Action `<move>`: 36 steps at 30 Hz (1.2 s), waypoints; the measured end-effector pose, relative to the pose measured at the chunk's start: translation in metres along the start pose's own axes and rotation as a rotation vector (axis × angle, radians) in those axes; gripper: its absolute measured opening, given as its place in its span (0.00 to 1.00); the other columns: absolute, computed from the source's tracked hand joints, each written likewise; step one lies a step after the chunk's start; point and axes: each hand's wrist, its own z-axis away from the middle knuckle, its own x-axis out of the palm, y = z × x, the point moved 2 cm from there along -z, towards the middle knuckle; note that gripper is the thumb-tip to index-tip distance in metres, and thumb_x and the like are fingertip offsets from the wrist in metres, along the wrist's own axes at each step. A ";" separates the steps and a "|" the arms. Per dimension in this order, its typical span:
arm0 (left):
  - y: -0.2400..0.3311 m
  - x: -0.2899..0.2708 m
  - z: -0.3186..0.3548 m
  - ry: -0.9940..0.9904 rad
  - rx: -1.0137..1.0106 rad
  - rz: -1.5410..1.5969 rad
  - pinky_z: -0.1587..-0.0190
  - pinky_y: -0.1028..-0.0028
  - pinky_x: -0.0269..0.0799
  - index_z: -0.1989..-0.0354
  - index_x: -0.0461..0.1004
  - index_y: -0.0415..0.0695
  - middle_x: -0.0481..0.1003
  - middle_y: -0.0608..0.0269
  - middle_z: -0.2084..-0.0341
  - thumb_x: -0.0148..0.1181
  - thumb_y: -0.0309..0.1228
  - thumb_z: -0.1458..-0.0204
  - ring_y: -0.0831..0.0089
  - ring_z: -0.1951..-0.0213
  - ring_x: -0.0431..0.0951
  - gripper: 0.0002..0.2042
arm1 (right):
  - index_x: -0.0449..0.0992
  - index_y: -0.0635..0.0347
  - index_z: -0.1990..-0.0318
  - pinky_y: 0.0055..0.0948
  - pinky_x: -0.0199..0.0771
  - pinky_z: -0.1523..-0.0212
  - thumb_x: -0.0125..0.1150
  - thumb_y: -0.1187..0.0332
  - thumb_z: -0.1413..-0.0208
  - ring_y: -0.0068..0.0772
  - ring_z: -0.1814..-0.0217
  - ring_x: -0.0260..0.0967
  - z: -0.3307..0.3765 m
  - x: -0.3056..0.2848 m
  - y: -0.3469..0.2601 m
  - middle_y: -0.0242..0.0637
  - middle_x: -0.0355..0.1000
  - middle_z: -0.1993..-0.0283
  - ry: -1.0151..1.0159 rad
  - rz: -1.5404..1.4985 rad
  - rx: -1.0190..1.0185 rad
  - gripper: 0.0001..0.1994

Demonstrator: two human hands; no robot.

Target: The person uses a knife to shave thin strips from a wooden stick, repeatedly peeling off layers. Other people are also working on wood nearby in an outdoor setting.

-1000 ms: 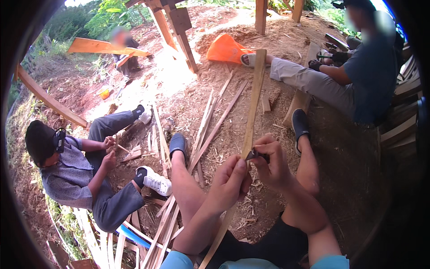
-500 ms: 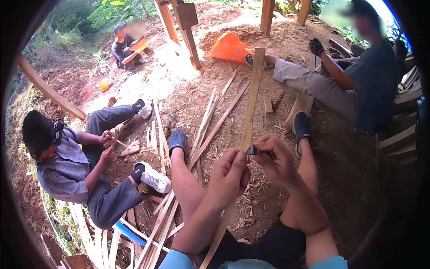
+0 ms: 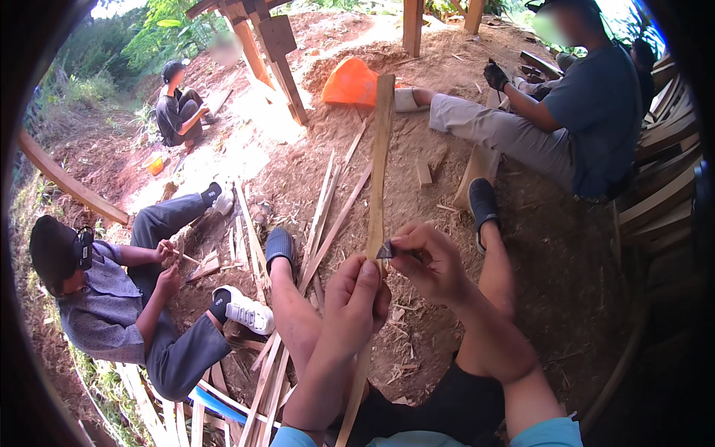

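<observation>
Your left hand (image 3: 356, 302) is closed around a long, pale, flat wooden strip (image 3: 380, 160), which runs up toward twelve o'clock from your lap. Your right hand (image 3: 432, 261), at three o'clock of the left, pinches a small dark blade (image 3: 386, 250) against the strip's edge. Loose pale wooden slats (image 3: 328, 216) lie on the dirt at ten o'clock.

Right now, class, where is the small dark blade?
In the head view, centre: the blade is pinched in the right hand, against the long wooden strip, just above the left hand.
</observation>
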 end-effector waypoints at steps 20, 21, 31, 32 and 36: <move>-0.004 0.011 0.012 -0.040 0.002 -0.096 0.89 0.85 0.51 0.67 0.62 0.45 0.60 0.73 0.89 0.39 0.36 0.38 0.87 0.90 0.57 0.10 | 0.71 0.61 0.67 0.22 0.64 0.78 0.60 0.72 0.49 0.22 0.77 0.64 -0.010 -0.012 0.001 0.35 0.68 0.72 0.284 0.123 -0.085 0.05; -0.005 0.012 0.015 -0.060 -0.010 -0.115 0.89 0.85 0.51 0.68 0.62 0.45 0.61 0.73 0.89 0.40 0.36 0.39 0.87 0.89 0.57 0.10 | 0.71 0.61 0.67 0.22 0.63 0.78 0.60 0.71 0.49 0.21 0.78 0.63 -0.019 -0.024 0.005 0.34 0.68 0.73 0.388 0.010 -0.016 0.05; -0.003 -0.016 -0.004 0.046 0.030 0.069 0.91 0.84 0.51 0.67 0.64 0.42 0.62 0.68 0.89 0.41 0.31 0.40 0.84 0.93 0.57 0.07 | 0.71 0.61 0.68 0.23 0.63 0.78 0.63 0.69 0.50 0.24 0.76 0.66 -0.005 0.009 -0.003 0.34 0.69 0.74 -0.098 0.074 -0.047 0.07; -0.004 -0.017 -0.004 0.033 0.035 0.085 0.91 0.84 0.51 0.67 0.63 0.42 0.62 0.69 0.89 0.41 0.31 0.40 0.84 0.93 0.56 0.07 | 0.72 0.62 0.68 0.24 0.64 0.77 0.63 0.69 0.51 0.25 0.75 0.67 -0.007 0.007 -0.003 0.35 0.69 0.74 -0.127 0.078 -0.020 0.07; 0.002 -0.004 0.000 0.114 0.010 -0.123 0.92 0.84 0.49 0.68 0.62 0.42 0.60 0.69 0.90 0.40 0.31 0.40 0.84 0.93 0.55 0.08 | 0.71 0.62 0.68 0.24 0.65 0.77 0.62 0.70 0.50 0.27 0.74 0.68 -0.011 0.000 0.001 0.37 0.69 0.74 0.003 0.144 -0.166 0.07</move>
